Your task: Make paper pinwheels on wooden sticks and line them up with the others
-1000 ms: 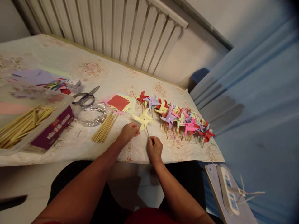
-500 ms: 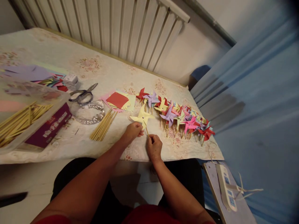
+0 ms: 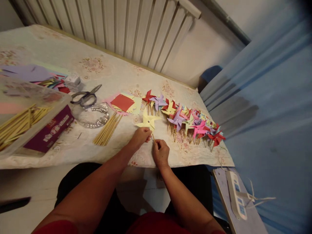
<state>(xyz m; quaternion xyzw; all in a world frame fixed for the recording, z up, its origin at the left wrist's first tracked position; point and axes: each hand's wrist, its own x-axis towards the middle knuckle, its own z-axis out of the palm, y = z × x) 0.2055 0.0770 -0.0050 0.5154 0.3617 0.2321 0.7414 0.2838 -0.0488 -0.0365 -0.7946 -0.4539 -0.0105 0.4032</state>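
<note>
The left hand [image 3: 140, 136] pinches the yellow pinwheel [image 3: 148, 121] just under its paper blades, fingers closed on it, so it stays up; the right hand [image 3: 160, 152] grips the stick [image 3: 153, 138] lower down, fingers shut tight around it; the pinwheel sits over the table [image 3: 73, 146], near the front edge; a row of finished pinwheels [image 3: 187, 120] lies just beside it; loose sticks [image 3: 107, 130] wait near the left hand.

One head view only, worn high, looking forward and steeply down. Surface [image 3: 102, 74] fills upper left and centre of frame, tilted; radiator [image 3: 126, 29] along the top, blue curtain [image 3: 268, 97] at right. Own forearms enter from the bottom edge, close to lens. Frame corners blurred.
</note>
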